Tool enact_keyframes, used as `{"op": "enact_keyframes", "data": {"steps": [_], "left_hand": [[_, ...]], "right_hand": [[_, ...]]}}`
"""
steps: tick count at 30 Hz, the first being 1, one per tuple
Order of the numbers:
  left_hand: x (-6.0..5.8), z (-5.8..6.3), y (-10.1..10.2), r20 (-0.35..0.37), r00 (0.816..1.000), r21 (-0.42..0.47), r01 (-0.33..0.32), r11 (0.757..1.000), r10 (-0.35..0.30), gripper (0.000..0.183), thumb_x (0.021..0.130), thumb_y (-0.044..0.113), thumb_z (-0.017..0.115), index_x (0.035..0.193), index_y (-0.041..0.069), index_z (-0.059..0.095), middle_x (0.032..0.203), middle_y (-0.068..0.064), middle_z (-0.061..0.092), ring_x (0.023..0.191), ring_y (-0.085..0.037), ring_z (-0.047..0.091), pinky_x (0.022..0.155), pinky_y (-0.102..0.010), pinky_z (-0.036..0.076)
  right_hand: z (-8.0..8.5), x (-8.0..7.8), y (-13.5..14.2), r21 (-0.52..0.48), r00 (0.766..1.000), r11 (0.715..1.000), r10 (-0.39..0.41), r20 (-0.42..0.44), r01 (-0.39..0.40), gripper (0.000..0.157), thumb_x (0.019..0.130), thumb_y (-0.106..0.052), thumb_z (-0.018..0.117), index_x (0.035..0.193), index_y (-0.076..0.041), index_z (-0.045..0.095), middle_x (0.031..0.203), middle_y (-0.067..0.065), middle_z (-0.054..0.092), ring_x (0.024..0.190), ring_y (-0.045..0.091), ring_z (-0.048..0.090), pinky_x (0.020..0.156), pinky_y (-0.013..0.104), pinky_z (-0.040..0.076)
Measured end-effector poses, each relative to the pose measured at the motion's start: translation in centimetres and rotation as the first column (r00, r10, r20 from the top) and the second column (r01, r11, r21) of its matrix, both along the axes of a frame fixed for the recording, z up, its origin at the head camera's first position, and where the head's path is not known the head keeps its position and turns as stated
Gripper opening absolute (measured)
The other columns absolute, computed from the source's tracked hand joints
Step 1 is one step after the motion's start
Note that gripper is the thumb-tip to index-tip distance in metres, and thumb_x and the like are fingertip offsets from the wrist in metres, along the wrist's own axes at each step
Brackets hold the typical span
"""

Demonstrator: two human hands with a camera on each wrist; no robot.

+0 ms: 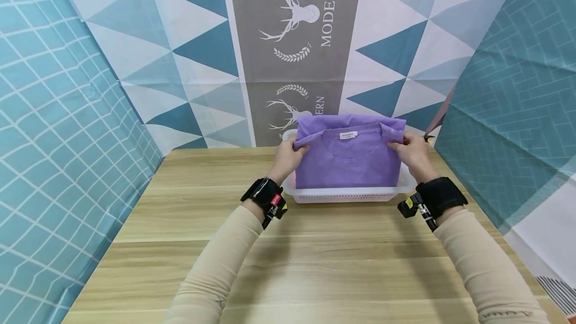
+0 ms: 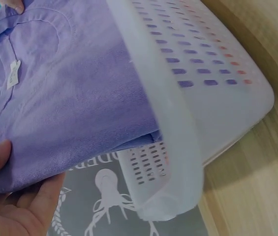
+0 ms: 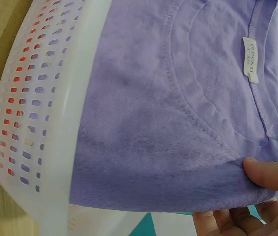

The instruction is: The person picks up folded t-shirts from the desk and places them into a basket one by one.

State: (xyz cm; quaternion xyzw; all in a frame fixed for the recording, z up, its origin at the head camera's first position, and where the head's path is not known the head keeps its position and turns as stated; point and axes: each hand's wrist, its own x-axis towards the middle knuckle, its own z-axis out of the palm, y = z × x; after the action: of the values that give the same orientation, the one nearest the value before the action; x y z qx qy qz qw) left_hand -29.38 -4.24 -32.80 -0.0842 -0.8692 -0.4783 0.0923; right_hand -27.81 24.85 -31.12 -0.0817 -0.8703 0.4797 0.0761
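A folded purple T-shirt [image 1: 346,164] stands tilted in a white plastic basket [image 1: 342,197], its neckline and white label [image 1: 348,135] facing me. My left hand [image 1: 288,156] pinches the shirt's upper left corner, thumb in front and fingers behind. At the upper right corner my right hand [image 1: 413,154] grips the cloth the same way. In the left wrist view the shirt [image 2: 79,83] reaches down past the basket rim [image 2: 153,88]. Through the basket's slots [image 3: 18,88] in the right wrist view, something red shows low inside; its kind is hidden.
The basket stands near the far edge of a wooden table [image 1: 202,244]. Behind it hangs a patterned cloth [image 1: 292,64] with deer heads and triangles. Blue checked cloth [image 1: 67,114] borders the left side, and teal cloth [image 1: 517,114] the right.
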Motion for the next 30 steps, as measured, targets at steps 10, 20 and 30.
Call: {"op": "enact_keyframes", "data": {"steps": [10, 20, 30], "left_hand": [[-0.4, -1.2, 0.4, 0.008, 1.000, 0.027, -0.008, 1.000, 0.008, 0.020, 0.089, 0.010, 0.064, 0.105, -0.003, 0.065, 0.107, -0.022, 0.069, 0.098, -0.030, 0.064, 0.089, -0.042, 0.053], [-0.5, -2.0, 0.7, 0.048, 0.999, 0.038, -0.024, 0.999, 0.022, 0.023, 0.090, 0.011, 0.063, 0.109, -0.002, 0.065, 0.112, -0.021, 0.069, 0.105, -0.032, 0.065, 0.092, -0.042, 0.053], [-0.9, -3.7, 0.9, 0.052, 0.998, -0.031, -0.040, 0.999, 0.041, 0.024, 0.091, 0.010, 0.062, 0.111, -0.003, 0.064, 0.114, -0.022, 0.069, 0.106, -0.034, 0.065, 0.091, -0.044, 0.052]], "right_hand": [[-0.7, -0.3, -0.1, -0.030, 0.998, 1.000, 0.007, 0.070, -0.005, 0.043, 0.096, -0.007, 0.050, 0.134, 0.013, 0.045, 0.138, 0.034, 0.046, 0.128, 0.042, 0.046, 0.111, 0.053, 0.039], [-1.4, -0.4, -0.4, 0.031, 0.995, 1.000, -0.009, 0.101, 0.005, 0.043, 0.097, -0.010, 0.051, 0.132, 0.013, 0.046, 0.133, 0.033, 0.047, 0.121, 0.040, 0.048, 0.107, 0.052, 0.042], [-3.3, -1.0, -0.9, 0.156, 0.997, 0.987, -0.057, 0.058, 0.048, 0.036, 0.091, -0.011, 0.059, 0.119, 0.011, 0.058, 0.115, 0.028, 0.057, 0.101, 0.035, 0.055, 0.074, 0.031, 0.047]]}}
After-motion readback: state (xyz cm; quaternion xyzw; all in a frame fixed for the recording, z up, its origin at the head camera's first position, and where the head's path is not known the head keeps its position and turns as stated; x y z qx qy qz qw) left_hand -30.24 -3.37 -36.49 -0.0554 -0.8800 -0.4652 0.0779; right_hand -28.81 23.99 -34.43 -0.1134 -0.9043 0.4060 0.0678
